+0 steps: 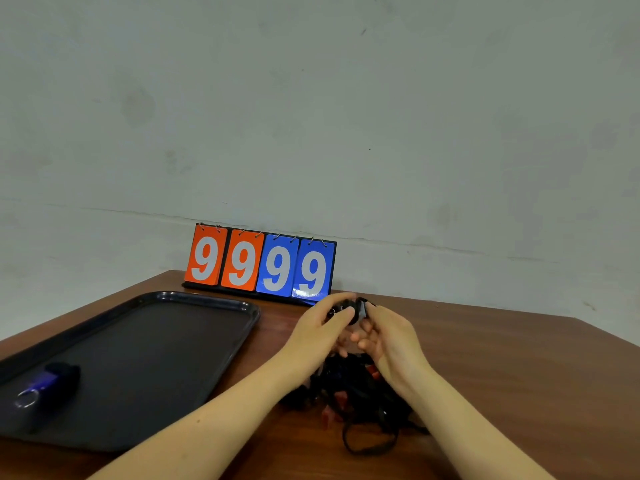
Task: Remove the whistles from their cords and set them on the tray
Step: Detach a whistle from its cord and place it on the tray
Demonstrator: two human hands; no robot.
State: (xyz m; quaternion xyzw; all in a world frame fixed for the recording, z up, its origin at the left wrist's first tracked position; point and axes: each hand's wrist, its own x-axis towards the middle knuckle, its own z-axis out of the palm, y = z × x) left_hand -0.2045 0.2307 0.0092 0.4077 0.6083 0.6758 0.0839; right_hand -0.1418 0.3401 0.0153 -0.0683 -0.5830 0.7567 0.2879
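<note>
While both hands (pixel 349 327) pinch one black whistle (pixel 349 311): one blue whistle (pixel 48 384) on one tray (pixel 194 368).

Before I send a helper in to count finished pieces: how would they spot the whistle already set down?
Find the dark tray left of the hands, in front of the scoreboard showing 9999. At its near-left corner lies the blue whistle, alone there, with a metal ring and no cord, unlike the tangled pile.
</note>
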